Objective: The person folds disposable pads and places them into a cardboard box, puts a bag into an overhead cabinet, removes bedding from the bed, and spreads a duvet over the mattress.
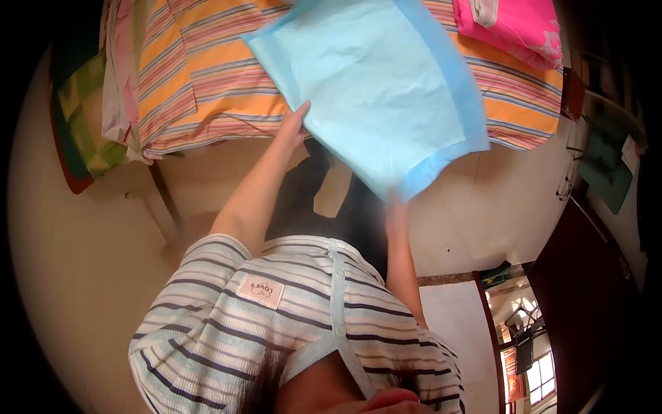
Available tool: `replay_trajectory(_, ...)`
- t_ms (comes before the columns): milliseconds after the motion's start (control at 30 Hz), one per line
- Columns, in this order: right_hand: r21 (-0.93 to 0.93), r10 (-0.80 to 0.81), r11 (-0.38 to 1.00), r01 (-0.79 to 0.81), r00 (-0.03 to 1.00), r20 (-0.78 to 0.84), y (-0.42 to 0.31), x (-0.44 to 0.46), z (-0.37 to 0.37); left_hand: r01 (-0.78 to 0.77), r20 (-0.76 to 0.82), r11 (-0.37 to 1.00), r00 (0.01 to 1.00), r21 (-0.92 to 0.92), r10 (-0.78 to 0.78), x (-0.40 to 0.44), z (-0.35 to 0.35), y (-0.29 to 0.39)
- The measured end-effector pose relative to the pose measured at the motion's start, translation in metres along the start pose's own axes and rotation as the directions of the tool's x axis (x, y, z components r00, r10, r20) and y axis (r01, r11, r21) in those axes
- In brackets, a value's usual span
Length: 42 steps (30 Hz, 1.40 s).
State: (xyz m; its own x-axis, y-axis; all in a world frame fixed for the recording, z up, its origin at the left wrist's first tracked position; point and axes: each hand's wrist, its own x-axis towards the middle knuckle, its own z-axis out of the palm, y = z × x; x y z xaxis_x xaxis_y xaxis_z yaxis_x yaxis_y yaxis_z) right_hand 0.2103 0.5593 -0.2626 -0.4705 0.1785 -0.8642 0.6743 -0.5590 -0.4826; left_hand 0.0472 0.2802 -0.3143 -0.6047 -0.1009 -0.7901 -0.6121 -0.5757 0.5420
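A light blue disposable underpad (372,83) with a darker blue border is spread between my hands, its far part over the striped bedding. My left hand (295,124) is closed on its near left edge, thumb on top and the other fingers mostly hidden beneath. At the near corner, my right hand (396,214) holds the underpad's edge; motion blurs these fingers. Beneath the pad lies the orange, pink and grey striped bed sheet (227,90), hanging a little over the bed's near side.
A folded bright pink cloth (514,31) rests on the bed at the far right. At the left stands a chair-like piece with a green checked cloth (93,117). A dark door (576,303) and a green seat (607,169) are to the right.
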Motion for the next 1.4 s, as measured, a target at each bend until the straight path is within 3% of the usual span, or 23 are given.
replay_trajectory(100, 0.325, 0.298, 0.907, -0.266, 0.953, -0.053, 0.020, 0.025, -0.002, -0.054, -0.047, 0.996, 0.998, -0.065, 0.051, -0.019, 0.013, 0.004)
replay_trajectory(267, 0.156, 0.163, 0.966, -0.205, 0.956, 0.246, 0.069, 0.053, 0.023, -0.042, -0.006, 0.978, 0.999, -0.203, 0.042, -0.053, 0.043, 0.029)
replay_trajectory(333, 0.553, 0.452, 0.690, -0.467, 0.875, 0.175, 0.059, 0.037, 0.051, -0.101, 0.068, 0.980, 0.991, -0.174, 0.114, -0.067, 0.058, 0.044)
replay_trajectory(400, 0.522, 0.513, 0.644, -0.558, 0.822, 0.245, 0.066, 0.033, 0.060, -0.102, 0.102, 0.976, 0.987, -0.192, 0.123, -0.086, 0.082, 0.059)
replay_trajectory(467, 0.565, 0.439, 0.595, -0.571, 0.820, 0.367, 0.050, 0.013, 0.081, -0.099, 0.274, 0.973, 0.949, -0.208, 0.155, -0.109, 0.106, 0.073)
replay_trajectory(600, 0.585, 0.196, 0.552, -0.595, 0.774, 0.602, 0.011, -0.009, 0.118, -0.096, 0.376, 0.961, 0.907, -0.258, 0.192, -0.166, 0.160, 0.103)
replay_trajectory(667, 0.481, -0.113, 0.594, -0.645, 0.525, 0.844, -0.025, -0.037, 0.150, -0.069, 0.468, 0.963, 0.864, -0.261, 0.188, -0.192, 0.178, 0.123)
replay_trajectory(700, 0.169, -0.167, 0.984, 0.062, 0.662, 0.730, -0.052, -0.072, 0.173, -0.084, 0.475, 0.958, 0.854, -0.274, 0.210, -0.207, 0.185, 0.134)
replay_trajectory(733, 0.163, -0.173, 0.984, 0.077, 0.648, 0.741, -0.069, -0.089, 0.186, -0.108, 0.509, 0.947, 0.821, -0.303, 0.257, -0.222, 0.192, 0.144)
replay_trajectory(767, 0.494, -0.246, 0.600, -0.630, 0.442, 0.863, -0.082, -0.102, 0.199, -0.134, 0.539, 0.934, 0.786, -0.330, 0.303, -0.235, 0.195, 0.154)
replay_trajectory(800, 0.257, -0.444, -0.183, -0.949, 0.313, 0.839, -0.087, -0.108, 0.209, -0.152, 0.538, 0.929, 0.779, -0.339, 0.323, -0.248, 0.195, 0.163)
replay_trajectory(833, 0.522, -0.285, 0.608, -0.598, 0.450, 0.846, -0.069, -0.071, 0.201, -0.148, 0.550, 0.913, 0.757, -0.381, 0.353, -0.259, 0.195, 0.170)
replay_trajectory(867, 0.510, -0.282, 0.613, -0.604, 0.436, 0.855, -0.078, -0.070, 0.209, -0.142, 0.560, 0.896, 0.737, -0.422, 0.380, -0.266, 0.192, 0.175)
replay_trajectory(933, 0.516, -0.535, 0.234, -0.824, 0.333, 0.776, -0.094, -0.070, 0.216, -0.196, 0.531, 0.862, 0.718, -0.467, 0.451, -0.272, 0.179, 0.180)
replay_trajectory(967, 0.503, -0.530, 0.242, -0.830, 0.322, 0.785, -0.098, -0.061, 0.211, -0.195, 0.521, 0.873, 0.736, -0.447, 0.432, -0.272, 0.167, 0.181)
replay_trajectory(1033, 0.670, -0.418, 0.714, -0.204, 0.643, 0.642, -0.098, -0.034, 0.199, -0.234, 0.453, 0.877, 0.783, -0.420, 0.425, -0.263, 0.141, 0.174)
replay_trajectory(1067, 0.668, -0.418, 0.715, -0.207, 0.639, 0.646, -0.095, -0.030, 0.198, -0.279, 0.419, 0.876, 0.793, -0.394, 0.441, -0.253, 0.126, 0.166)
replay_trajectory(1133, 0.271, -0.441, 0.897, 0.351, 0.760, 0.477, -0.084, -0.027, 0.187, -0.348, 0.340, 0.887, 0.830, -0.304, 0.442, -0.221, 0.091, 0.139)
replay_trajectory(1233, 0.433, -0.298, 0.884, 0.176, 0.926, 0.231, -0.029, 0.021, 0.127, -0.330, 0.226, 0.923, 0.901, -0.197, 0.370, -0.151, 0.023, 0.081)
replay_trajectory(1267, 0.451, -0.244, 0.882, 0.137, 0.951, 0.189, -0.017, 0.030, 0.106, -0.318, 0.223, 0.928, 0.907, -0.195, 0.358, -0.131, 0.002, 0.058)
replay_trajectory(1333, 0.341, -0.254, 0.917, 0.208, 0.962, 0.096, 0.000, 0.042, 0.073, -0.151, -0.022, 0.966, 0.989, -0.212, 0.149, -0.097, -0.033, 0.014)
replay_trajectory(1367, 0.473, -0.088, 0.879, 0.066, 0.996, 0.024, -0.009, 0.029, 0.073, -0.137, -0.021, 0.967, 0.991, -0.216, 0.135, -0.085, -0.045, -0.002)
replay_trajectory(1400, 0.464, -0.084, 0.883, 0.070, 0.996, 0.008, -0.009, 0.026, 0.070, -0.073, -0.097, 0.984, 0.994, -0.160, 0.058, -0.078, -0.054, -0.019)
